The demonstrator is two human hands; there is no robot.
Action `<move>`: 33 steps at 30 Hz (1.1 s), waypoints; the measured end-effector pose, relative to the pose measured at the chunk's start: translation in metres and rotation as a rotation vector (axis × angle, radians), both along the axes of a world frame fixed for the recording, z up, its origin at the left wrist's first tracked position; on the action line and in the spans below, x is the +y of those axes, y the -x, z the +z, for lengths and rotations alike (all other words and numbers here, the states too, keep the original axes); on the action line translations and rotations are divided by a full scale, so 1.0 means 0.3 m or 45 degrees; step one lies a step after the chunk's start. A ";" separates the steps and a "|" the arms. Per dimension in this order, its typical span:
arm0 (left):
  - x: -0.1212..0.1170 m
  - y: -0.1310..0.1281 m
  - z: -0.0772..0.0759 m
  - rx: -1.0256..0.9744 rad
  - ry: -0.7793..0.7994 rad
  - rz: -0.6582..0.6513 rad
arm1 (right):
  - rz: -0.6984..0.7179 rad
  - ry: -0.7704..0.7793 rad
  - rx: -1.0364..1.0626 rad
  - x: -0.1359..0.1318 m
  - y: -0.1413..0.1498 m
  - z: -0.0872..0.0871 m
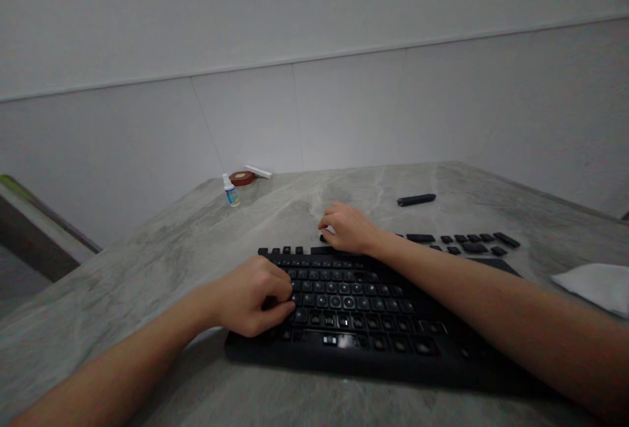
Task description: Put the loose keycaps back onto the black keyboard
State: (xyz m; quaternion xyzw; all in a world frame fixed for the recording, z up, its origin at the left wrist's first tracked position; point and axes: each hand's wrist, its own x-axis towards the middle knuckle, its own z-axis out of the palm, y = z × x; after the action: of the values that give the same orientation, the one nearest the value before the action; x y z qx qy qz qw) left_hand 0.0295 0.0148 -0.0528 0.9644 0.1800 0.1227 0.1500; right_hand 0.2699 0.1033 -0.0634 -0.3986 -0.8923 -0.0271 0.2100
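A black keyboard (344, 358) lies on the table before me, its lower rows showing bare sockets without caps. My left hand (258, 296) rests on its left end, fingers curled and thumb near the index finger; whatever they hold, if anything, is hidden. Past the keyboard's back edge, my right hand (346, 227) pinches downward at the tabletop. A small black keycap (322, 238) shows at its fingertips. The right forearm crosses over the keyboard's right part and hides it. Several loose keycaps (287, 250) stand in a row behind the keyboard's left end.
More loose keycaps (474, 247) lie behind the keyboard at the right. Farther back are a dark pen-like object (417, 200), a small spray bottle (230, 192), a brown item (242, 179) and a white strip (259, 171). A white cloth-like thing (597, 286) is at right on the marbled table (162, 270).
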 end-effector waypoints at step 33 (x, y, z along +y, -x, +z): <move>0.000 0.010 0.006 0.024 0.086 0.020 | -0.005 -0.041 -0.110 -0.111 -0.007 0.052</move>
State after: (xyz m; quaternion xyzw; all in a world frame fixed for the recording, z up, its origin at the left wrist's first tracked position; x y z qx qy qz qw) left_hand 0.0265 0.0147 -0.0510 0.9584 0.1931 0.1086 0.1799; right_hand 0.2721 0.0699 -0.0479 -0.3952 -0.8993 -0.0592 0.1775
